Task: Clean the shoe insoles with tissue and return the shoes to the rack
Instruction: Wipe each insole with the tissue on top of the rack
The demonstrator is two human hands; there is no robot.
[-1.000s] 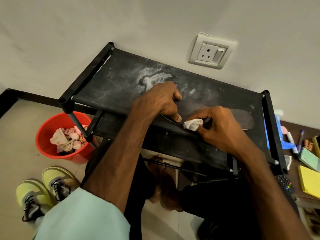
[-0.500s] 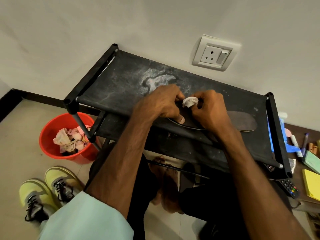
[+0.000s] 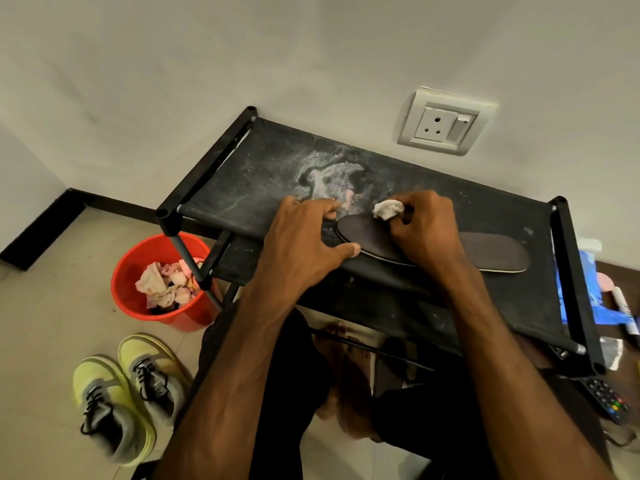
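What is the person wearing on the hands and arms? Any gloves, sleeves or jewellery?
Nothing visible: the left hand and the right hand are bare, with no gloves, rings or watch in sight, and both forearms are uncovered down to the frame's edge.

An insole lies on the rack. The left hand steadies its end, and the right hand pinches a tissue there.

Red bucket L, wall socket, remote R
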